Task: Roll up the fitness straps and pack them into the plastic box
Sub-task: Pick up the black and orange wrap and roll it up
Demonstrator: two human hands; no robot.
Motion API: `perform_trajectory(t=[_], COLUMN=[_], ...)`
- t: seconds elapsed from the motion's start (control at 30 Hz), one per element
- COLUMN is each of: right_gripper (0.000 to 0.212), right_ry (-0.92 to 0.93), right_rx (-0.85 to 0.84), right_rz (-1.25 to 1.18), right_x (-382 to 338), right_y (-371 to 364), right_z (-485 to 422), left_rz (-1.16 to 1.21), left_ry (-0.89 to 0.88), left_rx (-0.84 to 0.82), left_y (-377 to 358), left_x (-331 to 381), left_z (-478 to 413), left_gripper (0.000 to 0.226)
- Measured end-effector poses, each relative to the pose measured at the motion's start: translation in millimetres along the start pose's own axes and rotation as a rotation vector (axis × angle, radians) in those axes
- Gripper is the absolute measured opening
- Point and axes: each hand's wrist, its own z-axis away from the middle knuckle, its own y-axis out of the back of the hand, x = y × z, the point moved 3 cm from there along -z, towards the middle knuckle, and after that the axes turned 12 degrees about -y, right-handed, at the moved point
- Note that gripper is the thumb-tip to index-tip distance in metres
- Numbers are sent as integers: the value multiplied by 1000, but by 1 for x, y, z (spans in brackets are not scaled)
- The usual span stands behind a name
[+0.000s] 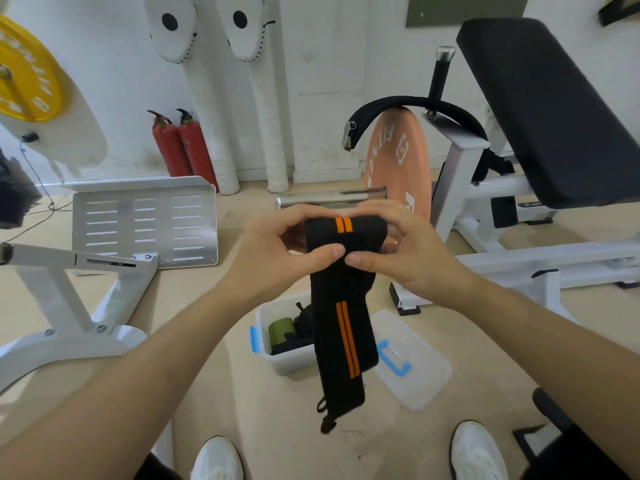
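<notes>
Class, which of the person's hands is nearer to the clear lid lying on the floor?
Right. The right hand is held roughly above the lid; the left hand is farther left, on the other side of the strap.

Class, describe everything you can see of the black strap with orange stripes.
The strap looks like black woven fabric with two orange stripes down its middle. Its top is partly rolled, gripped by the left hand and right hand; the rest hangs loose in front of the open plastic box, ending in a small loop.
</notes>
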Motion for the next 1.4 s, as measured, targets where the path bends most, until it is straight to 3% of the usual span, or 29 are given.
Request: perform_trajectory(t=[0.13, 0.3, 0.37, 0.47, 0.5, 0.63, 0.73, 0.8, 0.93, 1.17, 1.27, 1.4], right_gripper=[39, 40, 45, 43, 41, 57, 69, 73, 60, 51, 50, 43], right_ry=[28, -122, -160, -72, -40, -37, -55, -64, -32, -150, -198, -213], right_rx=[53, -39, 84, 464, 474, 208, 159, 178, 286, 126, 59, 28], right_rz=[-63, -198, -132, 123, 104, -96, -221, -250, -180, -274, -367, -444], right_x=[-1, 7, 13, 13, 13, 11, 9, 9, 8, 9, 12, 15], right_y=[1, 0, -3, -5, -9, -29, -28, -24, -19, -10, -9, -15], right_z=[1, -1, -3, 4, 6, 12, 11, 10, 8, 3, 2, 2], left_rz=[0, -61, -101, -226, -261, -204, -17, 82, 133, -203, -33, 122], left_ry=[47, 62, 83, 114, 111, 161, 180, 165, 149, 95, 226, 223], left_rx=[-31, -58, 13, 168, 210, 300, 263, 235, 116, 179, 19, -86], left_y=[-4, -6, -7, -5, -6, -12, -14, -15, -25, 0, -2, -18], left_x=[-2, -4, -4, -5, -3, 3, 5, 5, 4, -3, -10, -4], left_z=[0, 2, 4, 3, 3, 4, 3, 4, 8, 4, 3, 8], left_gripper=[34, 47, 45, 43, 42, 38, 21, 25, 32, 39, 50, 45])
